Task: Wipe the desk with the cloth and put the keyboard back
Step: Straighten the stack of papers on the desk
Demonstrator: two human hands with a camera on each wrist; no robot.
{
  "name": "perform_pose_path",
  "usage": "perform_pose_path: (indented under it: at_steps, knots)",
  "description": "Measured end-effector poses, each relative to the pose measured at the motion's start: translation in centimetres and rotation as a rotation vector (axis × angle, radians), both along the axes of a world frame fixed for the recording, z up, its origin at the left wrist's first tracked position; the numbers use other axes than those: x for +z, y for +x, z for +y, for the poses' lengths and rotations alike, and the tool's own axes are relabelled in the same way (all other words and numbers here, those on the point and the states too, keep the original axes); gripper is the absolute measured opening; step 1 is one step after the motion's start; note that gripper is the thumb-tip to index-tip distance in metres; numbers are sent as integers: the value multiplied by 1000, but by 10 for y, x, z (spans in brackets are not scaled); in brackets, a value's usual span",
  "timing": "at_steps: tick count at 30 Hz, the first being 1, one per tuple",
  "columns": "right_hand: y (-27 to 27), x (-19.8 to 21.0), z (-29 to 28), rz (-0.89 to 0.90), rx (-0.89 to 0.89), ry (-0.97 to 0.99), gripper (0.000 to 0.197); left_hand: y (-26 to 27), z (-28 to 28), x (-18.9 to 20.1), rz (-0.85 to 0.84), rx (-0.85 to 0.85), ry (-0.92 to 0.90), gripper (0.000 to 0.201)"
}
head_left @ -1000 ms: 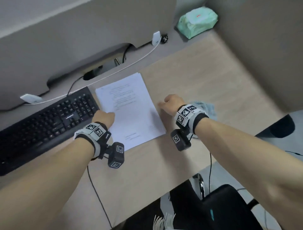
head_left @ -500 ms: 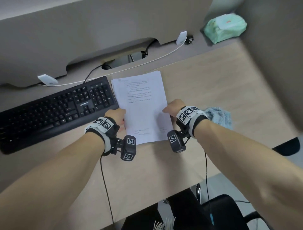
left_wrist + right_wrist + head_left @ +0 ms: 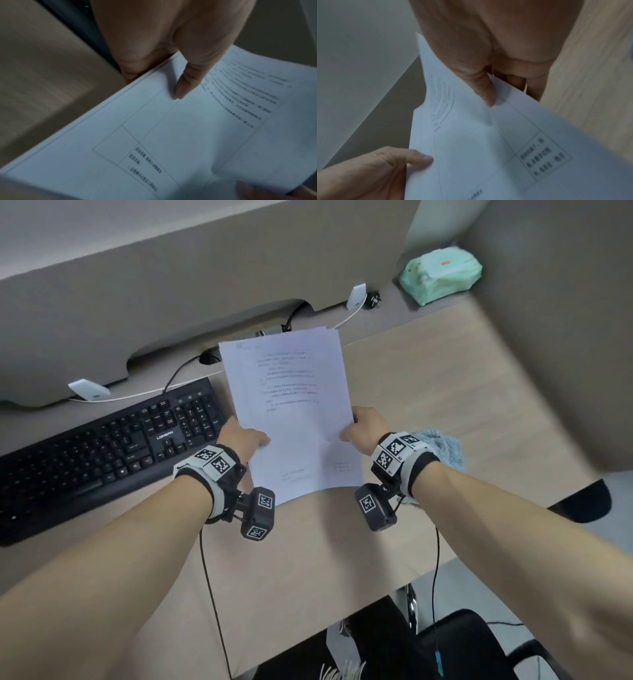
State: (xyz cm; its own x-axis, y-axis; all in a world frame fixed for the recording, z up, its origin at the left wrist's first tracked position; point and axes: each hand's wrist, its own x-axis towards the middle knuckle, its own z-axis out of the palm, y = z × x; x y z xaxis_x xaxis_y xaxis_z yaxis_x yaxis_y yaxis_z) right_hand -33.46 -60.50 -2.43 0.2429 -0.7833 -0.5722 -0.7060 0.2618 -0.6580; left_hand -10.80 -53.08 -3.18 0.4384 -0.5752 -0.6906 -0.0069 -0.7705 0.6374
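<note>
A stack of printed white papers [image 3: 291, 412] is lifted off the wooden desk [image 3: 428, 392], tilted up toward me. My left hand [image 3: 245, 440] pinches its left edge, thumb on top [image 3: 187, 81]. My right hand [image 3: 364, 426] pinches its right edge, thumb on the page [image 3: 485, 92]. The black keyboard [image 3: 102, 446] lies on the desk to the left, partly beside the papers. A pale blue fluffy cloth [image 3: 442, 448] lies on the desk behind my right wrist, mostly hidden by it.
A green pack of wet wipes [image 3: 442, 275] sits on the grey back ledge at the right. White chargers [image 3: 356, 296] and a white cable run along that ledge. A grey partition stands behind and to the right. A black chair [image 3: 462, 645] is below the desk edge.
Both hands went from resting at the sides of the flat papers to pinching them, and the stack has risen off the desk and tilted up.
</note>
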Motion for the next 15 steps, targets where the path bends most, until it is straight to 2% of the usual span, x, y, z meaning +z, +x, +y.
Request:
perform_pose_path:
  at_steps: [3,6,9,12,15]
  knots:
    - [-5,13,-6,-67,-60,-90,27,2,-14,18,1,19,-144,51]
    - [-11,18,-13,-84,-95,-171,21,0,-24,42,-10,14,-273,51]
    - [-19,24,-16,-80,-104,-218,13,-7,-27,64,-56,-22,-350,39]
    - [-26,29,-16,-181,-153,-214,30,-15,-23,72,-112,-65,-392,26]
    - [-28,33,-12,-244,-167,-198,38,-24,-14,73,-148,-103,-416,27]
